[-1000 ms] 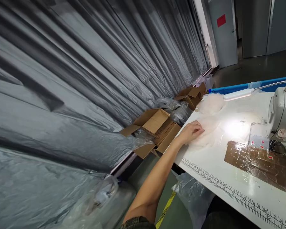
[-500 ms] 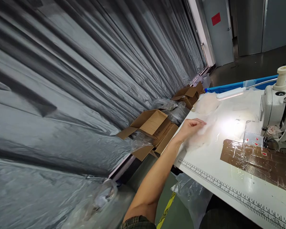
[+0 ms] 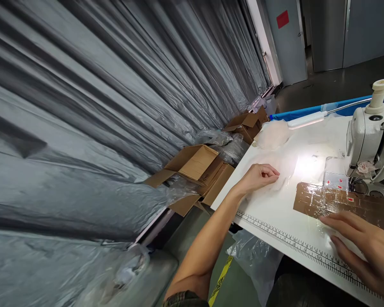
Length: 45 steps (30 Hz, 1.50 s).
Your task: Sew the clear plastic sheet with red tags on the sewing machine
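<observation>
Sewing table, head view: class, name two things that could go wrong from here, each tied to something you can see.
1. The left hand pinches a thin sheer piece near the table edge; it might slide off toward the open boxes.
2. The right hand lies flat near the sewing machine; fingers could stray toward it.

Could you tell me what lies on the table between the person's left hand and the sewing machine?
In the head view, between the left hand and the sewing machine lie sheer white fabric, then brightly lit bare table.

Cardboard boxes point(image 3: 195, 170) sit on the floor left of the table point(image 3: 275, 213); the sewing machine point(image 3: 368, 140) stands on its right.
</observation>
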Tool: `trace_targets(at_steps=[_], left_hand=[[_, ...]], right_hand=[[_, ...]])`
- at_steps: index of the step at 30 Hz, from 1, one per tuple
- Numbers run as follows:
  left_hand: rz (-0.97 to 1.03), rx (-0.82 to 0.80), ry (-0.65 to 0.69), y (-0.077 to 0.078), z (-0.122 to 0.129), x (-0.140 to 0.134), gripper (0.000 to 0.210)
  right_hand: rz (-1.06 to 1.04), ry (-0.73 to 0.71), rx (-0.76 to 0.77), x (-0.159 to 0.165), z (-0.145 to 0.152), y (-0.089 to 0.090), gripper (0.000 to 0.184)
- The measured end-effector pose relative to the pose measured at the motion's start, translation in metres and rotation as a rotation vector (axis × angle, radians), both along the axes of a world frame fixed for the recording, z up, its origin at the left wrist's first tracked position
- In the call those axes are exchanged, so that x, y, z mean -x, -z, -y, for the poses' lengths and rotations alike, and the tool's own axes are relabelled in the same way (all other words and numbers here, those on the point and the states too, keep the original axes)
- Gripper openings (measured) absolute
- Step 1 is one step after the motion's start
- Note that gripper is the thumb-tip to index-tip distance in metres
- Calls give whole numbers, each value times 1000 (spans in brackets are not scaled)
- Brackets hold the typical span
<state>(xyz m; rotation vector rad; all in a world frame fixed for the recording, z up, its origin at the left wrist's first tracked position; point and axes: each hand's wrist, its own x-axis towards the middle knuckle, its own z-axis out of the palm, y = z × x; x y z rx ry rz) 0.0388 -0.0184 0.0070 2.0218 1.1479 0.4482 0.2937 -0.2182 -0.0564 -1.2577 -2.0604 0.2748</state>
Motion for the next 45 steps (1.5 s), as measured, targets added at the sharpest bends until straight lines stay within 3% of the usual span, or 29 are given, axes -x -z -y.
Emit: trace_targets(at_steps=[4,7,9,12,16,18,20,23,27,31,35,38,41,45], left_hand=[[11,-10,20,3,2,0,21],[79,-26,34,7,1,3,24],[163,-34,-4,9,0,8,26],[374,24,-217,8,-10,21,26],[872,28,-562,-7,-31,42,16],[1083,-81,-622,-20,-40,50,12],[1164,-182,-610,-32,-42,54,15],[1076,-274,-498,-43,-34,48,24],[790,-305,-238,-40,-15,22,33],[458,-329,164,-21,13,-13,34],[198,-253,625,7,54,-53,24],[103,-262,930,24,77,-76,17],[131,-318,982,34,78,-89,19],[85,-410,670,40,56,-98,19]], right_hand=[[84,-65,-35,36,-65,-11,49],[149,-20,-15,59,-107,-6,60],[233,-3,14,71,-125,1,54],[324,-15,25,78,-133,13,41],[316,7,-33,77,-129,22,40],[306,0,-56,75,-129,23,39],[303,-30,-67,73,-130,23,40],[278,-81,-111,73,-127,22,44],[176,-72,-267,63,-104,21,41],[94,-86,-403,23,-65,21,29],[75,70,-323,-30,-30,19,19],[23,240,-236,-51,-14,15,19],[-60,358,-154,-55,-10,11,20],[-163,429,-50,-52,-13,6,21]])
